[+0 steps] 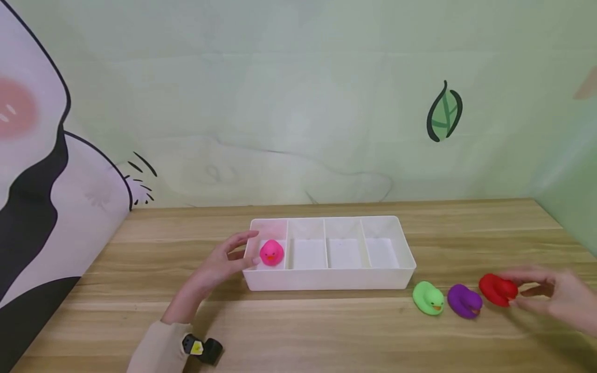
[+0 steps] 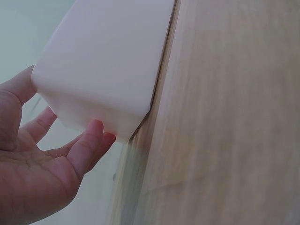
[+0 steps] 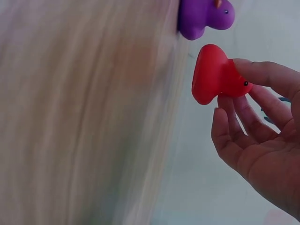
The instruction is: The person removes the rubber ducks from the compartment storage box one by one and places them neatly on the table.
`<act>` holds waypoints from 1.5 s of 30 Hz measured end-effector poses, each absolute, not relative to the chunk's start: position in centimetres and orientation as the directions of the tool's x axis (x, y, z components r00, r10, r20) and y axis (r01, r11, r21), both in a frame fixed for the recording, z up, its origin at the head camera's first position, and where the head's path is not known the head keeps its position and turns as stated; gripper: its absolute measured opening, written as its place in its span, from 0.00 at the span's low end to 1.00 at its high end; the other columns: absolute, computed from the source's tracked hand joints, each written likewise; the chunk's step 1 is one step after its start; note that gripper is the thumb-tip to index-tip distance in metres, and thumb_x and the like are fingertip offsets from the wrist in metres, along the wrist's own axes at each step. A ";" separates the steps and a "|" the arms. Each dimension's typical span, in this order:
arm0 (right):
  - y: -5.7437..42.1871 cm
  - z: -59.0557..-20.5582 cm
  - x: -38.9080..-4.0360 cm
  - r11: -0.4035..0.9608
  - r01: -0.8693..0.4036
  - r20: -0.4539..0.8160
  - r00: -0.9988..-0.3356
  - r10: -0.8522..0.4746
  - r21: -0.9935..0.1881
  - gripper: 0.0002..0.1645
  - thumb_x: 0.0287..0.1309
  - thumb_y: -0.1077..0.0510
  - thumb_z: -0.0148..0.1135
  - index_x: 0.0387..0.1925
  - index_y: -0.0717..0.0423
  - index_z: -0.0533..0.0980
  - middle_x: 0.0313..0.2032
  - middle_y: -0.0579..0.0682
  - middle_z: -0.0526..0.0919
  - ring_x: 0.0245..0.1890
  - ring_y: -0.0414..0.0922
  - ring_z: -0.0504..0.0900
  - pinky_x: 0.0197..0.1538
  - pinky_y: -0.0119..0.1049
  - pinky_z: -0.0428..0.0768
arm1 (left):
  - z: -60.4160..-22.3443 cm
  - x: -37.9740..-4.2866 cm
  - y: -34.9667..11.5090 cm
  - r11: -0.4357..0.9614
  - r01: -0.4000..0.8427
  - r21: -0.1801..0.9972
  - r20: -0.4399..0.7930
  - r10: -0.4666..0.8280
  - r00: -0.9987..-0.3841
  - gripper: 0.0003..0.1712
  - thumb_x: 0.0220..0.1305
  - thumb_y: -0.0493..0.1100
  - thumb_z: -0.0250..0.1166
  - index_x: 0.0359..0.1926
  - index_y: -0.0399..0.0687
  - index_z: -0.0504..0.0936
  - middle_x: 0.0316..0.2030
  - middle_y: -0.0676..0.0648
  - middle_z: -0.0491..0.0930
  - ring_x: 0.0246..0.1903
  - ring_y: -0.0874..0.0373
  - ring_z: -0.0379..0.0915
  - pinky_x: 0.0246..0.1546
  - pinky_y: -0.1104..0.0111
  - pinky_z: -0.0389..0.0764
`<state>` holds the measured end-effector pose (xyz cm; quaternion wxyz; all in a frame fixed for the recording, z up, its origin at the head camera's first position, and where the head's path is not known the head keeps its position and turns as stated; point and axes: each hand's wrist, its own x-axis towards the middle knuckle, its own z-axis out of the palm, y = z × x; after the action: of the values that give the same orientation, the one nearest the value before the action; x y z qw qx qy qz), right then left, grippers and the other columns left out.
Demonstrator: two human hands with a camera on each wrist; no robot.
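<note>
My right hand pinches a red rubber duck between thumb and fingers, to the right of the other loose ducks. In the right wrist view, the red duck appears raised off the table, near the purple duck. My left hand grips the left end of a white divided tray, thumb near the front corner and fingers along the end wall. The left wrist view shows those fingertips against the tray's end. A pink rubber duck sits in the leftmost compartment.
A green duck and a purple duck stand side by side on the wooden table, right of the tray. Behind the table rises a pale green printed backdrop. A black wrist device is on my left sleeve.
</note>
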<state>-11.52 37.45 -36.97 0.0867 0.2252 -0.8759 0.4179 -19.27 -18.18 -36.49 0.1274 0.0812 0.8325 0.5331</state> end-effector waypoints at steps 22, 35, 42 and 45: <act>38.5 -37.7 -11.5 0.602 -0.322 0.116 -0.928 -0.355 -0.731 0.30 0.30 0.78 0.68 0.39 0.49 0.81 0.35 0.24 0.77 0.33 0.24 0.74 0.28 0.26 0.79 | -36.3 -19.2 -18.2 0.409 0.005 0.912 -0.120 0.278 -0.953 0.35 0.57 0.47 0.64 0.64 0.51 0.62 0.65 0.37 0.55 0.60 0.34 0.57 0.55 0.48 0.67; 38.8 -37.6 -11.7 0.596 -0.285 0.061 -0.928 -0.367 -0.751 0.29 0.32 0.76 0.68 0.39 0.48 0.81 0.35 0.23 0.76 0.32 0.25 0.75 0.28 0.27 0.80 | -36.2 -19.2 -18.2 0.406 0.007 0.914 -0.115 0.276 -0.954 0.35 0.57 0.46 0.64 0.64 0.49 0.62 0.65 0.37 0.56 0.60 0.34 0.57 0.55 0.48 0.67; 38.5 -37.4 -12.0 0.526 -0.389 0.178 -0.896 -0.406 -0.757 0.34 0.31 0.79 0.68 0.42 0.47 0.80 0.39 0.25 0.77 0.37 0.23 0.74 0.30 0.23 0.78 | -36.3 -19.2 -18.2 0.417 -0.006 0.909 -0.130 0.269 -0.954 0.35 0.56 0.47 0.64 0.64 0.53 0.63 0.65 0.38 0.56 0.60 0.35 0.57 0.55 0.48 0.67; 37.9 -37.0 -12.2 0.508 -0.439 0.251 -0.883 -0.397 -0.741 0.35 0.31 0.80 0.66 0.43 0.49 0.79 0.42 0.26 0.76 0.39 0.22 0.73 0.32 0.19 0.76 | -36.5 -19.3 -18.2 0.416 -0.012 0.909 -0.133 0.264 -0.955 0.35 0.56 0.48 0.65 0.64 0.53 0.63 0.65 0.38 0.56 0.60 0.35 0.57 0.55 0.48 0.68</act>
<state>-12.21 37.88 -36.99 0.0246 0.2407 -0.8681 0.4335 -19.27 -18.20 -36.48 0.1290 0.0760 0.8315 0.5349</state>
